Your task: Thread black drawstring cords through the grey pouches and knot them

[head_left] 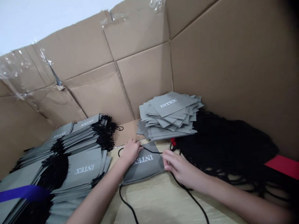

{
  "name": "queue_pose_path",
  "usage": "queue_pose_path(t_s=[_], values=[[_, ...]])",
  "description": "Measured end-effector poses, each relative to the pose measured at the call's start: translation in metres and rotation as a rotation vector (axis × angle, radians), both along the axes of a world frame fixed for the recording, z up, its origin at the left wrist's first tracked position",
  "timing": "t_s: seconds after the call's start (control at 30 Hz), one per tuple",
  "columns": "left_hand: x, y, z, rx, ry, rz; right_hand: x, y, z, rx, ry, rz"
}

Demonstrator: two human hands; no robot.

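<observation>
The left hand [130,151] grips the top edge of a gray INTEX drawstring bag [144,165], and the right hand [181,165] pinches its opposite corner. A black cord [187,189] runs between the hands and trails across the pale surface [163,202]. Stacks of corded bags [80,165] fill the left side of the surface. At its far edge, a loose pile of flat gray INTEX pieces [169,113] sits beside a heap of black cords [224,146], against a cardboard wall [144,81].
</observation>
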State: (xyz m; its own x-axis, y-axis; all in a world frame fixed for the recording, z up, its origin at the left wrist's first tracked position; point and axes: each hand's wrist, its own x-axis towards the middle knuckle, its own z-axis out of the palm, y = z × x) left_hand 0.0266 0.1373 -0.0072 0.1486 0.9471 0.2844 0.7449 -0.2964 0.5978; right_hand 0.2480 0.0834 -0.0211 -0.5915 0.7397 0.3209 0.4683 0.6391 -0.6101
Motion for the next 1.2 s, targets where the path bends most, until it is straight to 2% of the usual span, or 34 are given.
queue_pose_path(t_s=[0.1, 0.2, 0.37, 0.5, 0.6, 0.7, 0.83, 1.03, 1.2], values=[[-0.006, -0.007, 0.002, -0.042, -0.135, -0.03, 0.001, 0.002, -0.001, -0.009, 0.024, -0.041], [-0.023, -0.031, 0.008, -0.103, -0.36, -0.02, 0.001, 0.004, -0.001, -0.037, 0.044, -0.084], [-0.063, -0.083, 0.011, -0.081, -0.758, 0.125, 0.004, 0.009, 0.001, -0.039, 0.064, -0.107], [-0.093, -0.108, 0.004, -0.088, -0.912, 0.199, 0.009, 0.015, 0.003, -0.005, 0.076, -0.058], [-0.098, -0.116, -0.004, -0.225, -0.935, 0.157, 0.011, 0.02, 0.005, 0.01, 0.087, -0.065], [-0.089, -0.117, -0.014, -0.32, -0.93, 0.08, 0.01, 0.024, 0.003, -0.005, 0.099, -0.086], [-0.074, -0.119, -0.021, -0.23, -0.895, 0.023, 0.007, 0.026, -0.001, -0.085, 0.097, -0.083], [-0.066, -0.125, -0.02, -0.083, -0.765, 0.126, 0.003, 0.022, 0.001, -0.223, 0.087, -0.059], [-0.063, -0.127, -0.019, -0.034, -0.811, 0.152, 0.001, 0.019, 0.004, -0.308, 0.085, -0.064]])
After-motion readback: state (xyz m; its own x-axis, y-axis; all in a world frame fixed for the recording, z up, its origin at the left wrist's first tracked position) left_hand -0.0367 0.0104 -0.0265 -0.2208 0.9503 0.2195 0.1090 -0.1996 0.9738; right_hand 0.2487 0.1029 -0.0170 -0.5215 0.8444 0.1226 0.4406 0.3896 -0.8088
